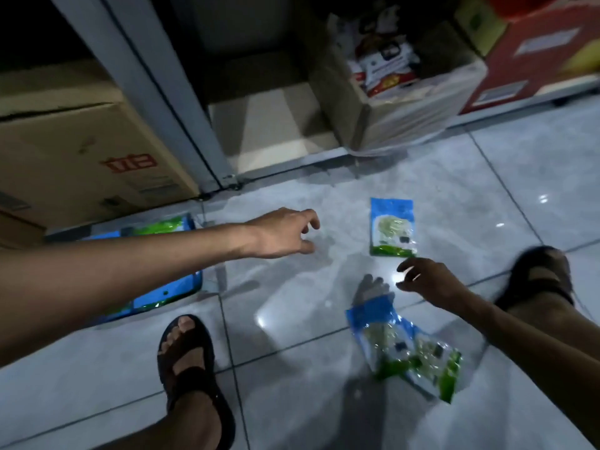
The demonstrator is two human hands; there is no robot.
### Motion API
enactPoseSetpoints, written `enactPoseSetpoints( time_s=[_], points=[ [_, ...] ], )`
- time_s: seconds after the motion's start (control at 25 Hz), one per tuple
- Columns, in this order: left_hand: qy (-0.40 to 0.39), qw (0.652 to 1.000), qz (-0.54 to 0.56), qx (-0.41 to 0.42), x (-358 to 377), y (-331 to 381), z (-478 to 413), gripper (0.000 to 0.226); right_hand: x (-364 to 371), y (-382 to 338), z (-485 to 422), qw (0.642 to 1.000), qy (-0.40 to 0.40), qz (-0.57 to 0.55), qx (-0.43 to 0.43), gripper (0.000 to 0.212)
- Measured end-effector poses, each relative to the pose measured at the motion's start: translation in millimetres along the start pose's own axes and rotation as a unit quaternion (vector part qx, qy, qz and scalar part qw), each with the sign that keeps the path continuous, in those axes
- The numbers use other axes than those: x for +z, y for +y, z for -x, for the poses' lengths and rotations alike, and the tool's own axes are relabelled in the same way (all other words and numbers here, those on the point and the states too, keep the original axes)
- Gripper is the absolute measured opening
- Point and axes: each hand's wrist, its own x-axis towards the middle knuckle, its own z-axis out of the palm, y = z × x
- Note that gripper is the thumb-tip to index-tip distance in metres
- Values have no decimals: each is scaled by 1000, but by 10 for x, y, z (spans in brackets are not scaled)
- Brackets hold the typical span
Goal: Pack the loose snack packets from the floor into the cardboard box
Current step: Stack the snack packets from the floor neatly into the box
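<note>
- The single packet [393, 227] lies flat on the tiled floor [461, 190], blue header edge away from the person and green band nearest. It looks like thin glossy film around a small portion of pale snack, so I judge it light, limp and crackly rather than stiff.
- The right hand [431, 279] hovers just short of that packet's green edge, fingers loosely curved and holding nothing. The left hand [282, 233] reaches over bare tile beside it, also loosely curved and empty.
- Two overlapping packets [406, 349] lie nearer, below the right forearm. A heap of packets [162, 295] sits at the left, partly hidden under the left arm.
- Film on polished tile probably slides when nudged. A fingertip hooked under one edge, then a pinch with the thumb, should lift it better than a press from above.
- The sealed header or bottom seam is the likely safest hold. Squeezing the clear middle could crush what is inside, if it is brittle.
- Being so light, several could likely be gathered in one hand, though slick film may let a stack fan out and slip.
- An open cardboard box [269, 131] stands in the shelf bay straight ahead and looks empty. A second box [409, 121] to its right holds red-and-white packs. Which one is meant, I cannot tell.
</note>
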Motion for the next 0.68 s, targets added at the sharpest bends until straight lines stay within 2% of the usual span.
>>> enactPoseSetpoints(
  time_s=[0.12,0.24,0.36,0.48,0.6,0.68],
  points=[
    [-17,1000,4,-13,270,252,-241,50,337,600,125,989,-87,113,30,73],
    [-41,996,-74,5,857,464,-549,69,717,941,229,978,-72,198,-13,91],
    [-43,964,-237,110,1508,626,-819,95,839,1040,230,978,-40,204,-35,85],
    [-64,928,-323,173,2056,765,-1045,109,846,1107,115,994,-52,98,-4,71],
    [-59,903,-382,188,2328,803,-1181,105,868,1180,26,995,-61,68,-29,48],
    [-25,911,-373,177,2334,760,-1187,95,816,1168,17,996,-58,49,-38,39]
  ],
)
